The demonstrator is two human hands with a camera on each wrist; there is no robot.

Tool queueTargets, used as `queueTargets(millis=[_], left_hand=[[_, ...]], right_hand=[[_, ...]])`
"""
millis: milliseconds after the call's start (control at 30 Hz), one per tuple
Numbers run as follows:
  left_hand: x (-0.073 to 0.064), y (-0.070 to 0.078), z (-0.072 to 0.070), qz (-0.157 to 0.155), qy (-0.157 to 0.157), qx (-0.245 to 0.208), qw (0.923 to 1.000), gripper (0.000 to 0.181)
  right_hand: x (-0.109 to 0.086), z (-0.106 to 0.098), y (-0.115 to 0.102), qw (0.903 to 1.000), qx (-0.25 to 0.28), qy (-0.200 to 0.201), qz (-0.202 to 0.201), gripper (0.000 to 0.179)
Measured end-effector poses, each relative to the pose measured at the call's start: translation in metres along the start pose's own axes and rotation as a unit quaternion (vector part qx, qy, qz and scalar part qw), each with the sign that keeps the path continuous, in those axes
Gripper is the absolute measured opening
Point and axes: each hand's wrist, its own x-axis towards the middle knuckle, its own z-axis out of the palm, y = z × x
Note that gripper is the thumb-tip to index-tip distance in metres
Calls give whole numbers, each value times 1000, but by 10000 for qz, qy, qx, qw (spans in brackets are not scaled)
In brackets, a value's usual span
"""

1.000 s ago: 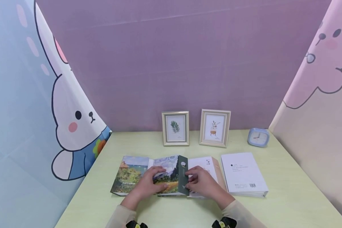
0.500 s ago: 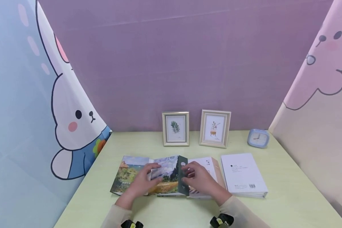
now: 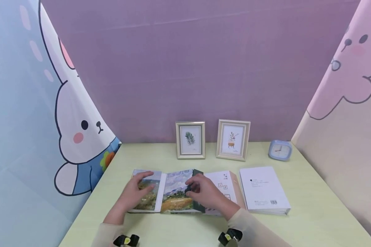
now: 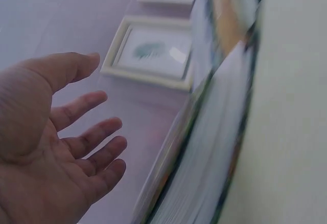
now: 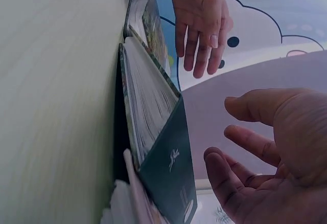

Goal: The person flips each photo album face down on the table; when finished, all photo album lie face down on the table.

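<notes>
My left hand hovers with spread fingers over a photo album with a painted seaside cover and a white spine. In the left wrist view its fingers are loosely bent with nothing between them. My right hand is over the right side of a second album, which has a painted landscape cover. From the right wrist, that album shows a dark green spine and thick white pages. The right fingers are loosely curved, hold nothing and stand apart from the spine.
Right of the painted albums lie a white-and-pink album and a white one. Behind them stand a leaf picture frame, a potted-plant frame and a blue clock. Printed cloth walls enclose the table.
My left hand has left the middle album and moved left over the seaside album. My right hand has let go of the green spine and shifted slightly left and up.
</notes>
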Motion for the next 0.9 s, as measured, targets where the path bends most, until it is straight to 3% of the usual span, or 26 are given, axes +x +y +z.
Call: queueTargets(millis=[233,367,600,900], left_hand=[[-9,-29,-35,-209,216,-131,9995,57],[-13,-45,-47,-432,321,-284,9981,59],[-16,-63,-53,-767,256,-649,9946,61],[-17,-70,-47,-1465,141,-1081,9832,64]], right_hand=[[6,8,-5,9999,53,-100,125,31],[10,12,-8,9997,137,-158,126,30],[19,24,-14,9988,373,-286,100,32],[30,48,-19,9974,210,-672,180,50]])
